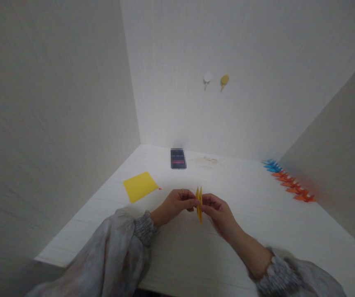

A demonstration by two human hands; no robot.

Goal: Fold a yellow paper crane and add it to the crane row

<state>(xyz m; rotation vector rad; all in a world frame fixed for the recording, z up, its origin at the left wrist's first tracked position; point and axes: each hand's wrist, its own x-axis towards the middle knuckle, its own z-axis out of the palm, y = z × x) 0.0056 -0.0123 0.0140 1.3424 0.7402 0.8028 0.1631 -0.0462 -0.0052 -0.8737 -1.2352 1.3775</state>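
Note:
Between my two hands, above the near middle of the table, is a small piece of folded yellow paper [199,213], held upright and seen nearly edge-on. Its upper end splits into two narrow points. My left hand [177,203] pinches its left side between thumb and fingers, and a ring shows on one finger. On the opposite side my right hand [217,210] grips the paper with thumb and fingertips. Flat on the table to the left lies a yellow paper sheet [140,187], with a tiny orange-red scrap [160,189] at its right corner.
A dark, pixelated phone-like object [177,159] lies near the back wall. Along the right wall stands a row of folded paper figures, blue [272,166] behind and orange [295,187] in front. White [207,77] and yellow [224,79] round hooks are on the back wall.

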